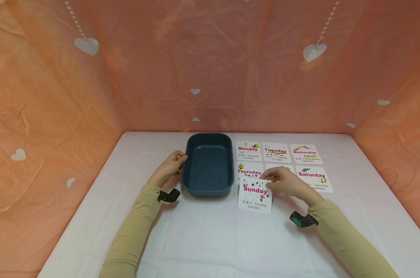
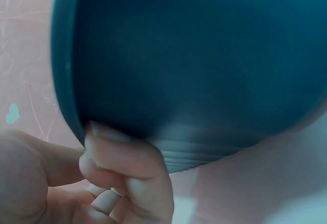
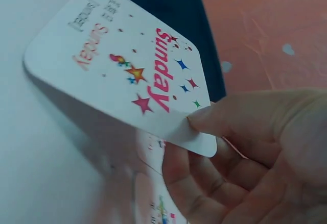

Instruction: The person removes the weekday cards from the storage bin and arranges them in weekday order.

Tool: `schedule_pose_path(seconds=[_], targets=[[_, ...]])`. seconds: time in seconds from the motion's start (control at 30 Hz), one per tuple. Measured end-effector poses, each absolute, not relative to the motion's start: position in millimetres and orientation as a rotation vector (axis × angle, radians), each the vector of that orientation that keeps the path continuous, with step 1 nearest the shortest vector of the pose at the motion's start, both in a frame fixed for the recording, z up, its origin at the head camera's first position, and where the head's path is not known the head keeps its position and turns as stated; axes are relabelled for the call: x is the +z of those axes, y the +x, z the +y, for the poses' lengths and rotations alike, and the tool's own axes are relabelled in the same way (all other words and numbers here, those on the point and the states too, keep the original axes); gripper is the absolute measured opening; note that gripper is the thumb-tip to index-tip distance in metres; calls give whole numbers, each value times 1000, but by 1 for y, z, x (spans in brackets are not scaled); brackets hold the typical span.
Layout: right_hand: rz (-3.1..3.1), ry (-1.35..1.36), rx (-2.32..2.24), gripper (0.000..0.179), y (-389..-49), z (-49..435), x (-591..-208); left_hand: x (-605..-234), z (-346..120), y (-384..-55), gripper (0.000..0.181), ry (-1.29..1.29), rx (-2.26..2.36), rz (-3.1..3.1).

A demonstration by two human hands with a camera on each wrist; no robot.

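Note:
In the head view my left hand [image 1: 169, 166] pinches the left rim of a dark blue plastic bin [image 1: 207, 192], which holds nothing. The left wrist view has the curled fingers [image 2: 130, 157] right at the bin's rim [image 2: 62, 81]. My right hand [image 1: 289, 182] pinches a white, round-cornered Sunday card [image 1: 255, 199] by its upper right corner. Up close, the thumb lies on the card's printed face [image 3: 122, 66] and the other fingers are behind it. The held card is tilted and overlaps the lower part of the Thursday card [image 1: 249, 170].
Right of the bin, the Monday card [image 1: 249, 151], Tuesday card [image 1: 276, 153] and Wednesday card [image 1: 305, 154] form the back row. In front lie the Thursday card, a card [image 1: 278, 167] mostly hidden by my right hand, and the Saturday card [image 1: 313, 179]. Orange cloth [image 1: 210, 69] encloses the white table [image 1: 203, 239].

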State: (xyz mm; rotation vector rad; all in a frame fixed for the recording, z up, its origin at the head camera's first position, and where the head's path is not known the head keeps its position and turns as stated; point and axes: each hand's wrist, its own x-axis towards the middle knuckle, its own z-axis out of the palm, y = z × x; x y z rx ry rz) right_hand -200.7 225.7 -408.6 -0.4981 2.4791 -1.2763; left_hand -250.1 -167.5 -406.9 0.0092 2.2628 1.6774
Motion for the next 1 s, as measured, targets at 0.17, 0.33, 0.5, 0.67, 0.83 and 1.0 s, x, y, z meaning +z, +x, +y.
schedule_pose_path(seconds=[0.17,0.33,0.5,0.67,0.83,1.0], targets=[[2567,-565,-1256,21,-195,219,-417,-408,-167,-250,16,15,1683,2267],[2641,-526,-1209,21,-189,215,-423,-408,-167,-250,17,14,1686,2266],[2664,-517,-1198,23,-187,214,-427,-408,-168,-250,16,15,1682,2265],[2677,-524,-1196,23,-186,212,-430,-408,-168,-251,17,9,1678,2265],[2694,-550,-1183,23,-184,210,-433,-407,-168,-251,17,13,1683,2266],[2704,-560,-1180,22,-183,208,-435,-407,-168,-250,17,10,1678,2269]])
